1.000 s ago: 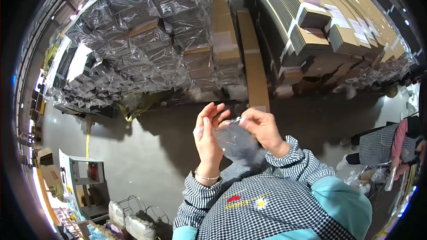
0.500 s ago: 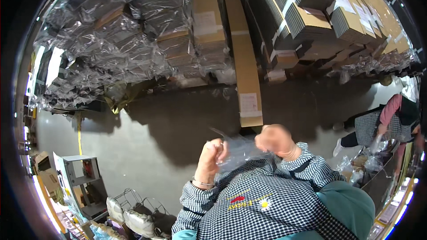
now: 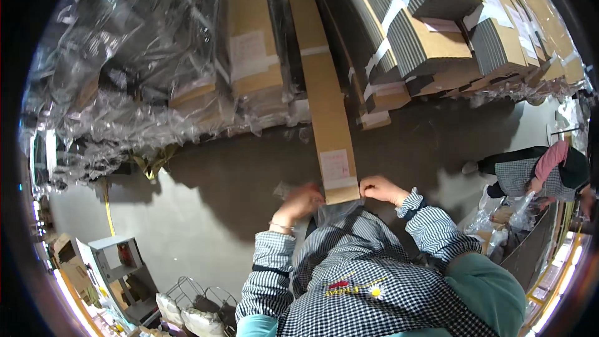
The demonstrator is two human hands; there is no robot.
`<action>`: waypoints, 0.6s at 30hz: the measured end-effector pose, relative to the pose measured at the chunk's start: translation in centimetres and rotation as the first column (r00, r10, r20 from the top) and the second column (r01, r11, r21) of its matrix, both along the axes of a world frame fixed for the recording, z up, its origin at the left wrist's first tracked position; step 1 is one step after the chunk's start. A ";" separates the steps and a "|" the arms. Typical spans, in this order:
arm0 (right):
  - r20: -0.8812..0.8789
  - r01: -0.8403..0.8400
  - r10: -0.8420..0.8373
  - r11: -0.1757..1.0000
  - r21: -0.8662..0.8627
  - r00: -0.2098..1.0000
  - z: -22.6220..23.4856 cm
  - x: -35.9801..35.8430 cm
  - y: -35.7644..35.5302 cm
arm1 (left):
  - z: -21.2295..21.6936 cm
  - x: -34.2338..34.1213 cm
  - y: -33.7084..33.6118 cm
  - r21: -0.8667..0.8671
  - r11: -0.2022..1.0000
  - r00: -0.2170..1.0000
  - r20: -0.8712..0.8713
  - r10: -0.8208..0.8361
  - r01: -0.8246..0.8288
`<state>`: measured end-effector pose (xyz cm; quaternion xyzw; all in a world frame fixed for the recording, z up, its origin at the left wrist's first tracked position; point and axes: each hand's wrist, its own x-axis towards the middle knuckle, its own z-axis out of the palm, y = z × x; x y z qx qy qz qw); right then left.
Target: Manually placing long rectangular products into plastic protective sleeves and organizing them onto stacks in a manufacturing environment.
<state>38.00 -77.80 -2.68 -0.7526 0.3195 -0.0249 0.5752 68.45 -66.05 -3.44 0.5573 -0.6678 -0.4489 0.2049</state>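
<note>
A long, narrow cardboard bundle point(image 3: 326, 106) sticks out toward me from the stacks, with white tape bands and a paper label point(image 3: 335, 165) near its close end. Clear plastic film point(image 3: 340, 211) stretches between my hands, just under that end. My left hand point(image 3: 301, 203) is closed on the film at the bundle's left corner, and a loose tuft of it shows beyond the fingers. At the right corner my right hand point(image 3: 383, 190) pinches the film, fingertips against the cardboard edge. How far the film reaches over the cardboard is hard to see.
Plastic-wrapped stacks point(image 3: 125, 43) rise at the far left, taped stacks of flat cardboard point(image 3: 430, 37) at the far right. Another person point(image 3: 530, 168) bends over plastic-filled goods at the right. A grey shelf unit point(image 3: 118, 262) and a wire cart point(image 3: 193, 302) stand at the lower left.
Both hands have moved forward with the film, from in front of my chest to the bundle's near end. The bundle now appears closer, with its end between my hands.
</note>
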 end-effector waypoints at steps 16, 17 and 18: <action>-0.317 0.498 -0.583 0.809 -0.313 0.748 -5.7 3.4 -1.3 | -5.1 0.2 -5.7 -0.066 0.973 0.951 0.206 0.230 -0.221; -0.314 0.443 -0.540 0.833 -0.332 0.781 -8.5 2.4 -1.6 | -2.6 -0.5 -5.9 -0.266 0.934 0.968 0.014 0.251 -0.238; -0.319 0.365 -0.477 0.862 -0.350 0.819 -10.4 2.0 -1.9 | -2.9 -1.3 -6.5 -0.272 0.930 0.965 0.010 0.261 -0.249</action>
